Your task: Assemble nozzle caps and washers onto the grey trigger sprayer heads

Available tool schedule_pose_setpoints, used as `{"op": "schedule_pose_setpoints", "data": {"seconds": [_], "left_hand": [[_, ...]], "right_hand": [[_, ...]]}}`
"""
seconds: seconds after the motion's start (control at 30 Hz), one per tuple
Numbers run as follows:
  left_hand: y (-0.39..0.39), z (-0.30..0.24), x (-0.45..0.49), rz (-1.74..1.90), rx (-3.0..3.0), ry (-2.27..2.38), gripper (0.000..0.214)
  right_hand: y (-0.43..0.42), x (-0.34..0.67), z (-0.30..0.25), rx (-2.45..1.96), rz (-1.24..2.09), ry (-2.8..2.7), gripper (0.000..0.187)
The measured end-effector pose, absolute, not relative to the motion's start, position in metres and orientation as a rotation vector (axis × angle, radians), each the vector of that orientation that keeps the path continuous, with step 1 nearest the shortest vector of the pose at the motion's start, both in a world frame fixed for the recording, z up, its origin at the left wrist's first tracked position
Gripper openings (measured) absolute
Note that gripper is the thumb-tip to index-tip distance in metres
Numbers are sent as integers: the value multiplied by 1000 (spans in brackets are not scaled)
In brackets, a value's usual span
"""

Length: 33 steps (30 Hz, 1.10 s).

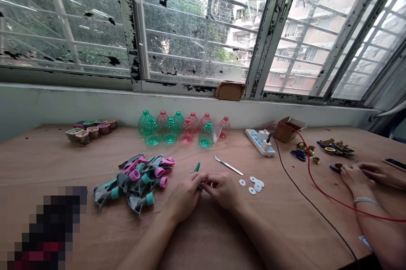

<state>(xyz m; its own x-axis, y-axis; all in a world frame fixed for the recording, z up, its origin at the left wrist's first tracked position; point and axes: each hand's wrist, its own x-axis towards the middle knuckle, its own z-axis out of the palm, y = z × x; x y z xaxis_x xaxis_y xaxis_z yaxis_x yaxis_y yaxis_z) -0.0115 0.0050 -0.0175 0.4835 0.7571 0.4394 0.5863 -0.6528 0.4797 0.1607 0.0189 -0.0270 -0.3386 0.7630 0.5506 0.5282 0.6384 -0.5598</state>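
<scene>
Surface: brown wooden table (104, 240), grain visible. Landmark: metal tweezers (229, 166), lying flat.

Left of tweezers: heap of grey spray heads (135, 183) with pink and teal collars, overlapping. Well left of tweezers and beyond them: cluster of small brown and pink containers (91, 131), contents too small to tell.

Behind tweezers, toward the left: transparent bottles (187, 132), five green, five pink, upright, open-necked, grouped closely.

Right of tweezers, slightly nearer: white washers (258, 187), some overlapping. Right and beyond: white power strip (251, 135) bearing two plugs; cardboard box (287, 130) just past it. Well right of tweezers: blue-and-gold parts (336, 149) in loose groups.
</scene>
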Motion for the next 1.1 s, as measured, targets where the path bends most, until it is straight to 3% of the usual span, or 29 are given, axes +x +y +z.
{"op": "schedule_pose_setpoints", "data": {"seconds": [0.83,1.1], "left_hand": [[9,-22,-10,839,2581,1221,55],[9,-22,-15,1049,2269,1217,58]], "right_hand": [[15,142,-32,-1182,558,-1762,18],[18,153,-32,-1003,515,-1726,20]]}}
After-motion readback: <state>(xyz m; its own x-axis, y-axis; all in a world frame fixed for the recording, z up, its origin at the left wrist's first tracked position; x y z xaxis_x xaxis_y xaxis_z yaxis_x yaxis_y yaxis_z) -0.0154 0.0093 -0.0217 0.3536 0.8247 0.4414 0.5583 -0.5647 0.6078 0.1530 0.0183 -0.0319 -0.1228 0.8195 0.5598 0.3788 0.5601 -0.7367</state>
